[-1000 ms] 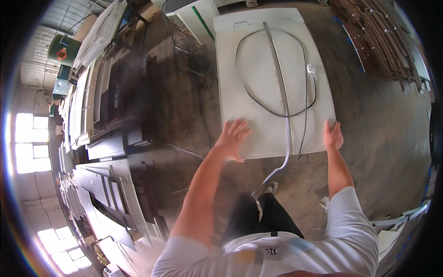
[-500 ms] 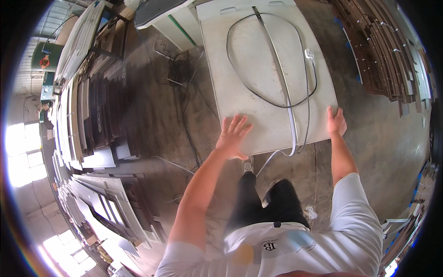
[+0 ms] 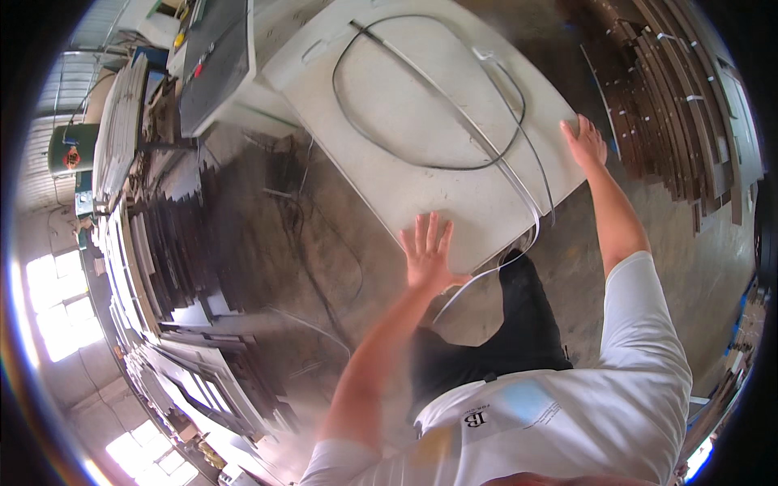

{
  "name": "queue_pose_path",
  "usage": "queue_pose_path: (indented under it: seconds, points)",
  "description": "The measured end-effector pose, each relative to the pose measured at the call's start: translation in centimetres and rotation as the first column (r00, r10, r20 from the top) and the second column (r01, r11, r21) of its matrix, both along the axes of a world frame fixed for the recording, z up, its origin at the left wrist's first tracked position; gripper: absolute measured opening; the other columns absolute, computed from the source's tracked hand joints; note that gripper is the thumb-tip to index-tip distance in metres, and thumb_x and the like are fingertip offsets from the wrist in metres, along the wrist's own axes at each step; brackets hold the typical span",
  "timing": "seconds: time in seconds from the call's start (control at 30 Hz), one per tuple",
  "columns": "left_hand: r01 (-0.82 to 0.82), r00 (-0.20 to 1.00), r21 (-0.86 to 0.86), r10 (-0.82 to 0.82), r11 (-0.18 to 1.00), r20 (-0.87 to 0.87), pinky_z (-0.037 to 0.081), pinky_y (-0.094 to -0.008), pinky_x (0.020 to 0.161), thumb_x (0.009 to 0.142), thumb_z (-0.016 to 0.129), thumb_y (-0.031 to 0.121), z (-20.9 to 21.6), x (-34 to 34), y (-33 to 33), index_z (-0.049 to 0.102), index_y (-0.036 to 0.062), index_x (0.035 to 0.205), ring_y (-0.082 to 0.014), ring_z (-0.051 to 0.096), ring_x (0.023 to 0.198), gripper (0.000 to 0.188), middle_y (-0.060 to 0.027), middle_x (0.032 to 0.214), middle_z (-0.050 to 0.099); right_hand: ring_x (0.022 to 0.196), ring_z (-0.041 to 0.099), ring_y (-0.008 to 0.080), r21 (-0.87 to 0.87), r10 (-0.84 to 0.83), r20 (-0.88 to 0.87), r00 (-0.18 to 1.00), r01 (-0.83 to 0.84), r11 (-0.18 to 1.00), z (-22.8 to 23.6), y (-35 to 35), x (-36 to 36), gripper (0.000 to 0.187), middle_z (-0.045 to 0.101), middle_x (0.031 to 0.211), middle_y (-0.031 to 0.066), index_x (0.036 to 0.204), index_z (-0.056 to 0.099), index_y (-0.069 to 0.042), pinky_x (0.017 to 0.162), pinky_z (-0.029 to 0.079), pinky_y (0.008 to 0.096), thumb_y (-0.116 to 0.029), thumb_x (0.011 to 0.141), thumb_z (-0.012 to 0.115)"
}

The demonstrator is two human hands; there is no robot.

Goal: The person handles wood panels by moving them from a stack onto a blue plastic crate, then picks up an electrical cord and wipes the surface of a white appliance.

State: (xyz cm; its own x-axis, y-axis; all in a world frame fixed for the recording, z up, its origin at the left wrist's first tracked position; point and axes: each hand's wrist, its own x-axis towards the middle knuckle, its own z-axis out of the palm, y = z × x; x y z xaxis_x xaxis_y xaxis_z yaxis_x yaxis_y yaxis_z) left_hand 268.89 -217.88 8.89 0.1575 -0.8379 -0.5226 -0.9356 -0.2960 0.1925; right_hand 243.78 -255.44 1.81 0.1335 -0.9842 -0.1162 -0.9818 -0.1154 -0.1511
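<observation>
The large pale panel (image 3: 421, 138) sits tilted across the far middle of the view, resting on a support that the picture does not show clearly. The left hand (image 3: 427, 255) lies flat on its near edge with the fingers spread wide, pressing rather than gripping. The right hand (image 3: 585, 139) is on the panel's right corner, fingers extended along the edge; whether they curl under the edge I cannot tell.

On top of the panel lies a loose black cord (image 3: 421, 162) in a wide loop, and a pale flat strip (image 3: 454, 113) runs from the far left of the panel to its near right edge, then hangs over and trails down toward the person's dark trouser leg (image 3: 519, 324).

The main risk, as I judge it, is the loose load. Neither cord nor strip looks fixed, so a tilt or a jolt of the panel could send them sliding off onto the concrete floor (image 3: 324, 235). The hanging end of the strip sits close to the legs and could catch a foot or knee.

An open palm gives little hold, so the near edge could slip away from the left hand. Cables on the floor (image 3: 300, 178) to the left, and the stacked dark boards (image 3: 681, 105) at the right, leave little room for the panel's corners.
</observation>
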Motion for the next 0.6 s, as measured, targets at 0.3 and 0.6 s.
queue_pose_path:
  seconds: [0.3, 0.6]
  points:
    - [-0.150, 0.987, -0.125, 0.156, 0.981, 0.039, -0.003, -0.0637, 0.116, 0.079, 0.063, 0.064, -1.5, -9.5, -19.7, 0.014, 0.0127, 0.157, -0.0366, -0.002, 0.151, 0.106, -0.0161, 0.164, 0.005, 0.136, 0.039, 0.0335, -0.324, 0.312, 0.194, 0.930, -0.240, 0.915, 2.3, 1.5, 1.4, 0.075, 0.040, 0.149, 0.0177, 0.143, 0.039, -0.002, 0.117, 0.024, 0.0497, -0.047, 0.088, 0.062]
    - [0.199, 0.979, -0.302, -0.200, 0.933, 0.028, 0.015, -0.0437, 0.119, 0.098, 0.038, 0.037, -4.0, -7.3, -35.6, 0.023, 0.0128, 0.155, -0.0255, 0.013, 0.151, 0.064, -0.0073, 0.164, 0.013, 0.150, 0.012, 0.0286, 0.088, 0.344, 0.167, 0.924, -0.362, 0.928, 4.1, -2.7, 4.3, 0.091, 0.019, 0.160, 0.0193, 0.149, 0.029, 0.004, 0.123, 0.012, 0.0407, -0.065, 0.092, 0.042]
